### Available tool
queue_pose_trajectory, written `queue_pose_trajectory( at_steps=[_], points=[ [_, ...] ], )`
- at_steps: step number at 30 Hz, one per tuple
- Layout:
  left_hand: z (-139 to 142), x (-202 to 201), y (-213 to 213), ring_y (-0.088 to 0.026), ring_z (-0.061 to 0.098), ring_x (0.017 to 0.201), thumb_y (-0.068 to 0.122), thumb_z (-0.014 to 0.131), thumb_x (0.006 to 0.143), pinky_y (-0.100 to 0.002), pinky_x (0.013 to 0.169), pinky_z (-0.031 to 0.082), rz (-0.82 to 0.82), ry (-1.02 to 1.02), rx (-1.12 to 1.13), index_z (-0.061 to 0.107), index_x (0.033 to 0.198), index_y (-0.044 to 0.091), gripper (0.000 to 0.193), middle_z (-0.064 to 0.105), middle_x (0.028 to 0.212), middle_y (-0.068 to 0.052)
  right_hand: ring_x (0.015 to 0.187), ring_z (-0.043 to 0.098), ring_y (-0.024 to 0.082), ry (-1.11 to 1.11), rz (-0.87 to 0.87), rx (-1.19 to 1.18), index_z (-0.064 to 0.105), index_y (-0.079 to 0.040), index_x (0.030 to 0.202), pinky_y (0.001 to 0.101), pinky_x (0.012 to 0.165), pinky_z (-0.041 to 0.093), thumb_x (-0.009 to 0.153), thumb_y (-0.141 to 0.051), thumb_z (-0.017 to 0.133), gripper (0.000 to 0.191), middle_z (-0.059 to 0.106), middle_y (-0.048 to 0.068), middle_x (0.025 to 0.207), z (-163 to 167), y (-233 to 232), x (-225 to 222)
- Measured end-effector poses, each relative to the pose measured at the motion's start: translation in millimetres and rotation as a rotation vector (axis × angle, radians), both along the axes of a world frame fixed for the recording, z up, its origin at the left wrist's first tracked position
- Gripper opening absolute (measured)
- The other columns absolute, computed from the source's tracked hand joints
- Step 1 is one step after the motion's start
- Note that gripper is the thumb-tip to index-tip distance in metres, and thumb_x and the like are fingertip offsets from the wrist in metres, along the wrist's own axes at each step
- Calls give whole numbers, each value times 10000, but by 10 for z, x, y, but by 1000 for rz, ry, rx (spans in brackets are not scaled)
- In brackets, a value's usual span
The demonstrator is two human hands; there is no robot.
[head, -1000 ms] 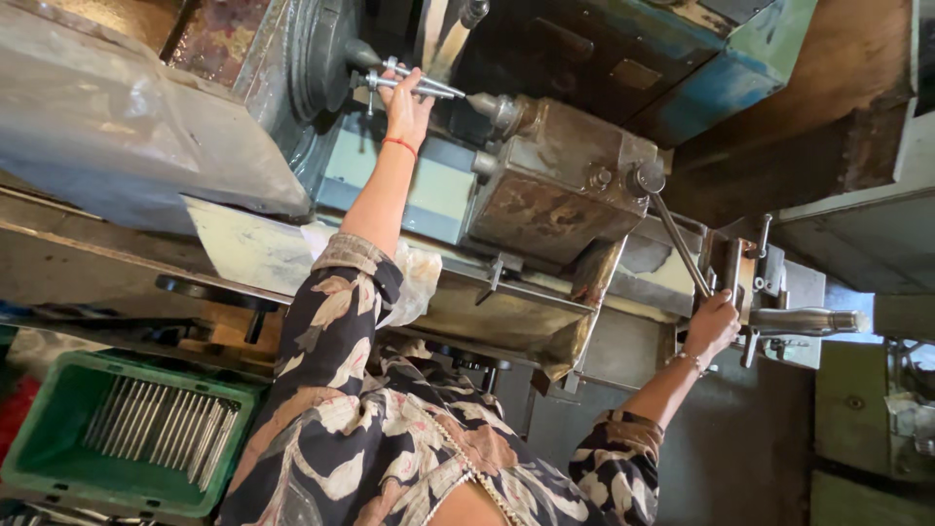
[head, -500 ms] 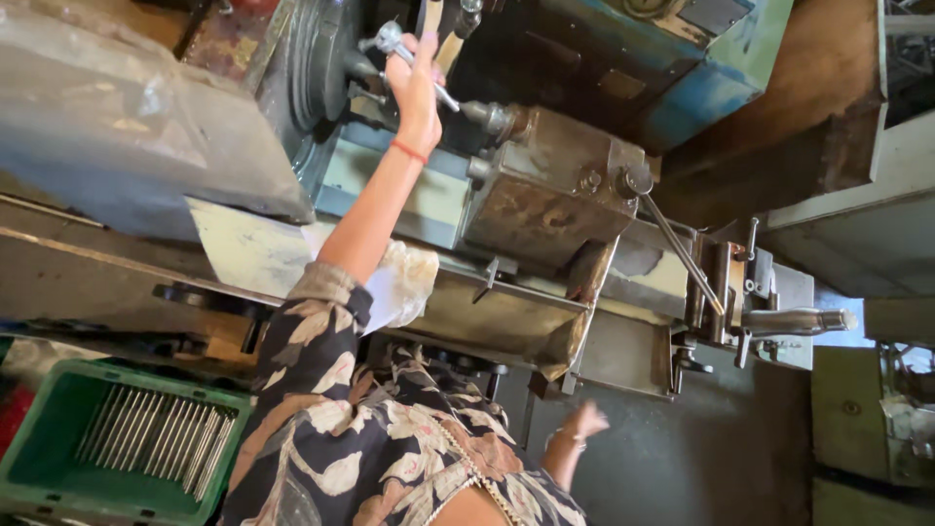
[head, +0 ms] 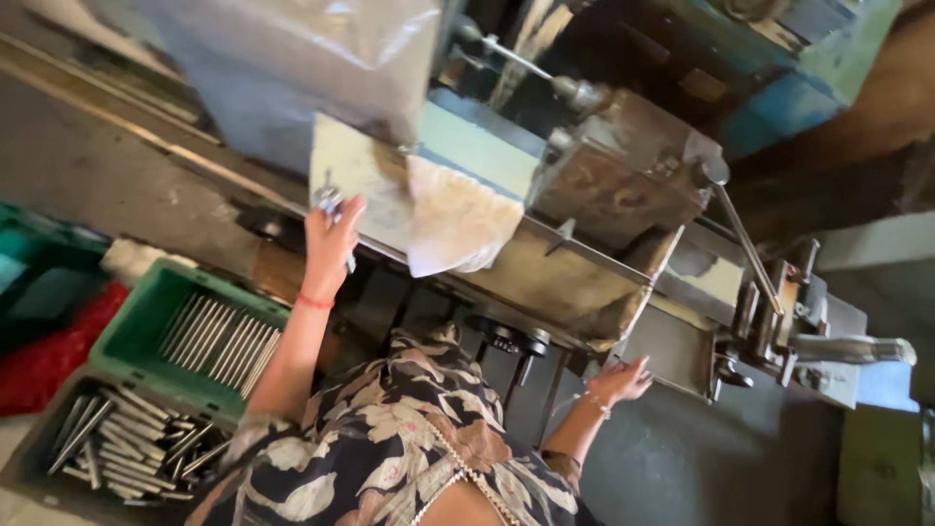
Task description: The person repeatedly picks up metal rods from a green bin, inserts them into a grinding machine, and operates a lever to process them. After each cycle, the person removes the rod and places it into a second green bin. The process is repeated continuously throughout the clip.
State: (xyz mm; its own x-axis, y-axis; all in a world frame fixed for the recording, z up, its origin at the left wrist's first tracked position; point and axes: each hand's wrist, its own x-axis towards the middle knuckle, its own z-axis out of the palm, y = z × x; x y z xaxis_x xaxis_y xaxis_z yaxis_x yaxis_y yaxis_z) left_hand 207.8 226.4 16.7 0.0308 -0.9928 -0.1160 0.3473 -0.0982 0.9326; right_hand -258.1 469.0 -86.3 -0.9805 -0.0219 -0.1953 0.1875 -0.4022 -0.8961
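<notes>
The left hand [head: 331, 239], left of the frame's centre, is closed around a short metal rod [head: 329, 202], holding it against the edge of the lathe [head: 604, 195] and above the green crate [head: 146, 336] of matching rods. The right hand [head: 623, 378], lower right of centre, is spread open and empty below the machine's tray, left of the lever [head: 745, 239]. It looks like the step of carrying a single rod between machine and crates; a steady grip seems needed.

Green crate [head: 136, 331] and lathe bed [head: 545, 263] flank open room between the hands.
</notes>
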Motion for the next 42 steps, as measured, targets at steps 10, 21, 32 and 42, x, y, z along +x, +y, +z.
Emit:
queue_pose_trajectory(
  at_steps=[10,21,32,42],
  points=[
    [-751,1773,1746,-7,298,479,254,726,963,-230,417,203,338,-85,232,513,825,144,277,347,624,118,1034,720,332,516,2622,-1236,445,-80,1019,356,719,506,1027,-149,707,272,686,206,1229,2304,-234,3633],
    [-870,2337,2552,-12,345,468,263,714,970,-214,402,264,387,51,213,475,831,154,297,376,636,107,823,592,348,756,2831,-1525,539,-14,896,410,625,493,970,-32,714,192,689,166,1071,2861,623,4981],
    [-670,2594,2857,-6,344,488,243,707,967,-221,427,243,311,52,186,533,868,145,223,388,643,114,1002,662,330,760,2757,-1392,590,-26,945,366,763,570,1025,-212,685,224,696,155,1132,2486,1266,5026],
    [-1155,2854,3093,-23,356,561,266,717,983,-259,485,266,319,-168,184,610,871,98,229,435,667,92,959,735,288,400,1795,840,550,-112,818,361,663,501,982,-198,785,299,765,105,983,49,1666,3525]
  ],
)
